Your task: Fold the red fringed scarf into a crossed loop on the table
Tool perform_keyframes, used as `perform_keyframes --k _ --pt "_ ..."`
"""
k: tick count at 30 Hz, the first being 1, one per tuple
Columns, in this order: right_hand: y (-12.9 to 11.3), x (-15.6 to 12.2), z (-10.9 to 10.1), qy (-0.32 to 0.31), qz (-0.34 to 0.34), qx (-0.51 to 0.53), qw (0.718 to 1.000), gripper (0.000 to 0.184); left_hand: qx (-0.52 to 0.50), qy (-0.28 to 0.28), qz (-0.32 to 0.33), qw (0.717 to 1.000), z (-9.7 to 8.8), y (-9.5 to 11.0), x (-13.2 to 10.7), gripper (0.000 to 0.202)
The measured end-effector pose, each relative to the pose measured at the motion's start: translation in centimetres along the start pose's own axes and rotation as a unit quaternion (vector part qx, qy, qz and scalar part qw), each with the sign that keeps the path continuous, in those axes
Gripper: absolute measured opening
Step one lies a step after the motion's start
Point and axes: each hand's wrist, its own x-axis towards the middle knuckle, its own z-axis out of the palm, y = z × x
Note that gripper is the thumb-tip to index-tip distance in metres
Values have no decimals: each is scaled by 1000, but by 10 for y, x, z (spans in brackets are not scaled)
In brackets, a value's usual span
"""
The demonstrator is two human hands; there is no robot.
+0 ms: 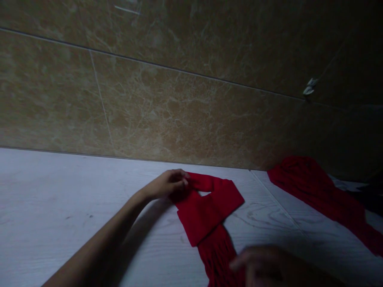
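A red scarf (200,215) lies folded over itself in a loop on the white surface, its fringed end hanging toward me. My left hand (172,183) is at the loop's upper left corner, fingers curled closed on the fabric there. Low in the view, my right hand (266,263) is dark and smeared by motion. It is beside the fringe (217,251), and whether its fingers hold any strands cannot be made out.
Another red cloth (317,191) lies bunched at the right, near the wall. A brown marbled tile wall (179,107) rises behind the white wood-grain surface (60,207). A small pale object (310,86) sits on the wall.
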Motion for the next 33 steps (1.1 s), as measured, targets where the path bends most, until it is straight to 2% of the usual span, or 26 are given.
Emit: perform_keyframes --k 1,2,3,4,6,7,9,11,13,15,17,19,20,22,24,26,28,30,33 --pt "-1 9 -14 61 -10 -21 998 65 66 81 -3 995 -8 -1 1 37" --pt "-2 20 -30 162 -28 -51 985 67 135 162 -18 977 -14 -3 1 38" --pt "-4 33 -46 279 -42 -98 954 65 196 227 -46 953 -19 -5 1 39" --pt "-5 45 -63 395 -52 -154 904 59 245 263 -76 930 -22 -6 1 41" --pt "-8 71 -92 464 -44 -191 864 42 309 266 -129 904 -21 -9 0 46" --pt "-9 83 -102 472 -35 -204 857 37 328 248 -143 900 -18 -11 0 49" --pt "-10 105 -114 464 -21 -224 856 39 343 225 -147 900 -11 -12 1 50" --pt "-9 123 -116 457 -18 -242 856 42 318 235 -128 909 -7 -13 3 43" --pt "-9 136 -114 460 -27 -253 851 37 243 260 -109 928 -6 -13 5 41" --pt "-11 146 -114 468 -44 -259 844 27 139 275 -102 946 -8 -10 6 50" --pt "-13 153 -119 475 -65 -260 838 24 42 258 -107 959 -10 -7 6 61" --pt "-15 158 -128 479 -85 -262 834 27 -1 217 -127 968 -11 -6 5 65" --pt "-15 160 -133 479 -92 -264 832 28 16 205 -143 968 -12 -5 4 64" --pt "-13 164 -142 478 -97 -272 830 25 131 207 -178 953 -12 -6 2 57" --pt "-10 166 -145 481 -104 -284 823 25 284 231 -188 911 -12 -5 -1 51" --pt "-8 168 -141 481 -127 -296 816 30 390 250 -143 875 -9 -4 -3 51" --pt "-7 170 -130 464 -169 -310 812 38 434 241 -68 865 -3 -4 -3 53" --pt "-7 172 -114 426 -213 -330 815 45 442 176 -13 879 8 -7 -1 54" --pt "-6 175 -95 342 -240 -386 823 48 448 67 -25 891 24 -14 3 57"
